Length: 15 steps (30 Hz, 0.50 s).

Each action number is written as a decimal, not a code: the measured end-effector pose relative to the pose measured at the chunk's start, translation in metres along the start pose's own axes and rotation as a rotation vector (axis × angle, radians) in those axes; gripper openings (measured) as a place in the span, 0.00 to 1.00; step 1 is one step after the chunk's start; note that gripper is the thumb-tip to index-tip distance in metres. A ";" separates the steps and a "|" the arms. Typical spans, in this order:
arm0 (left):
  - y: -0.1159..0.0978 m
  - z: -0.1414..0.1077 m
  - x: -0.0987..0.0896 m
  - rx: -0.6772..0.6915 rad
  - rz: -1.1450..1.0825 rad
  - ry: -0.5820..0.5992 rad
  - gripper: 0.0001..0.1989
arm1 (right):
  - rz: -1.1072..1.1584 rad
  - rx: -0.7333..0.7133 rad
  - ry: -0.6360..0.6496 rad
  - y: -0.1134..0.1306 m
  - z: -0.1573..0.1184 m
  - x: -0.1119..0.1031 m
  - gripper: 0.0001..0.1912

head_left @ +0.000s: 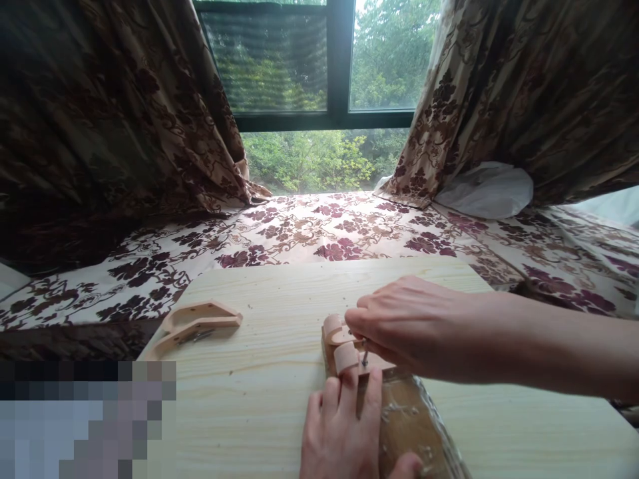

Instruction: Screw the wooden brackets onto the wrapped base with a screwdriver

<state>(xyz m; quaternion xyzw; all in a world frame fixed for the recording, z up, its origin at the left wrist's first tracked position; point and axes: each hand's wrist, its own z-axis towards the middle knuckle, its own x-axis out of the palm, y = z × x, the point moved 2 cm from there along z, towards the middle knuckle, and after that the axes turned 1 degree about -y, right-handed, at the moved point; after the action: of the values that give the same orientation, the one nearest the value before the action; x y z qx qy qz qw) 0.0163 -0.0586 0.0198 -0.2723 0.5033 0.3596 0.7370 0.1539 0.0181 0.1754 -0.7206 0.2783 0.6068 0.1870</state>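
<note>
My left hand (342,426) lies with fingers stretched and apart, fingertips pressed against a pale wooden piece with rounded ends (346,358). That piece rests on a brown block wrapped in clear film (409,419), with my left thumb on the block's near part. Over the wooden piece, my right hand (389,319) is closed in a pinch. A thin metal shaft (365,358) points down from under its fingers to the wood; its upper part is hidden, so I cannot tell whether it is a screw or a tool.
A pale wooden board (239,412) carries the work. On its left lie angled wooden parts (200,322) with small metal pieces (197,336) beside them. Behind is a floral cloth (319,229), with curtains (170,100), a window and a white bag (489,189) farther back.
</note>
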 end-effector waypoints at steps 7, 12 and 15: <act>0.000 0.003 -0.002 -0.024 -0.028 0.006 0.36 | -0.009 0.105 0.030 -0.003 -0.003 -0.007 0.04; -0.001 0.005 -0.004 -0.041 -0.068 0.021 0.38 | -0.016 0.065 0.081 0.000 -0.005 -0.014 0.04; 0.000 0.005 -0.004 -0.047 -0.094 0.059 0.38 | -0.020 0.056 0.066 -0.001 -0.004 -0.010 0.03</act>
<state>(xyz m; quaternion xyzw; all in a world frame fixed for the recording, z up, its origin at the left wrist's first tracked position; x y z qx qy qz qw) 0.0180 -0.0559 0.0251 -0.3235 0.5031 0.3279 0.7313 0.1564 0.0186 0.1854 -0.7375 0.2941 0.5729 0.2036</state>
